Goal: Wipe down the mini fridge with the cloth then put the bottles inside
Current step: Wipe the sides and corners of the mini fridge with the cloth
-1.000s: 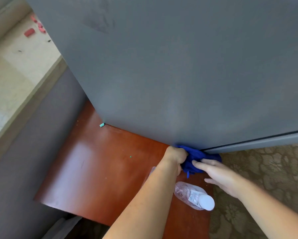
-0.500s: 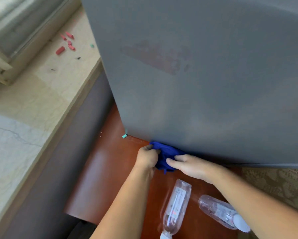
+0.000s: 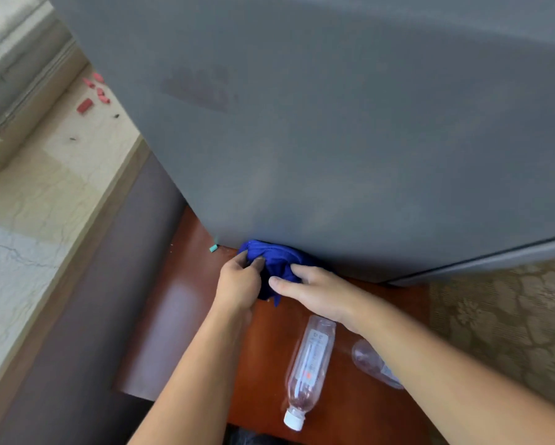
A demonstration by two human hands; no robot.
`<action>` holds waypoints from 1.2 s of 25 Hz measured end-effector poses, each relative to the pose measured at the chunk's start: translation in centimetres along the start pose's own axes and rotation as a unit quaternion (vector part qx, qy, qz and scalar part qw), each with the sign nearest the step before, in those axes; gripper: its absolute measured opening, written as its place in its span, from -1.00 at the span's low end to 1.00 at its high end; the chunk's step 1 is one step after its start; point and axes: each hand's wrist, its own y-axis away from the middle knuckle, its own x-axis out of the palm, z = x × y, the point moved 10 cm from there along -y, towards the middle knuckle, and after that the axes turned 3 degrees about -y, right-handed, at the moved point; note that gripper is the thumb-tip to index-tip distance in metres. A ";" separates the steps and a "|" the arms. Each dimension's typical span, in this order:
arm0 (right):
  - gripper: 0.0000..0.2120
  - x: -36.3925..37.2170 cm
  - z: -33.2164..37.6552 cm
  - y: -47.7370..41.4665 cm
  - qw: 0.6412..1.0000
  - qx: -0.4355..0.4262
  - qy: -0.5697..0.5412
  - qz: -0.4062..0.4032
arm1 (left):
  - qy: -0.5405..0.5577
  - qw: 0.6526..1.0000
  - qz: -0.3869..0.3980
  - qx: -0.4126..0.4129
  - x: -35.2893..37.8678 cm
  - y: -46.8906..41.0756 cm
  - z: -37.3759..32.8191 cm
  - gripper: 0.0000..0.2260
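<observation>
both my hands [image 3: 237,281] [image 3: 314,290] pinching bunched cloth [image 3: 277,256] against fridge [image 3: 334,139] base, gathering wad; bottles [image 3: 308,364] parked near for loading.

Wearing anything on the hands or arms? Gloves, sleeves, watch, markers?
Nothing worn that shows. The left hand and right hand have no gloves, rings or tape. The left forearm and right forearm are uncovered down to the frame edge: no sleeves, watch, bands or markings.
</observation>
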 end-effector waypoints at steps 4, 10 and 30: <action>-0.59 -3.9 0.6 7.4 0.986 -0.110 -0.122 -0.006 | 0.015 0.995 0.019 0.096 3.7 7.4 -4.8 -0.86; -0.20 -13.0 -0.8 20.3 0.948 -0.264 -0.165 -0.061 | -0.002 0.969 0.010 0.246 12.1 23.3 -10.5 -0.76; -0.70 -32.7 5.1 31.0 0.837 -0.465 0.006 -0.288 | -0.451 0.690 -0.213 0.524 29.1 36.4 -29.3 -0.63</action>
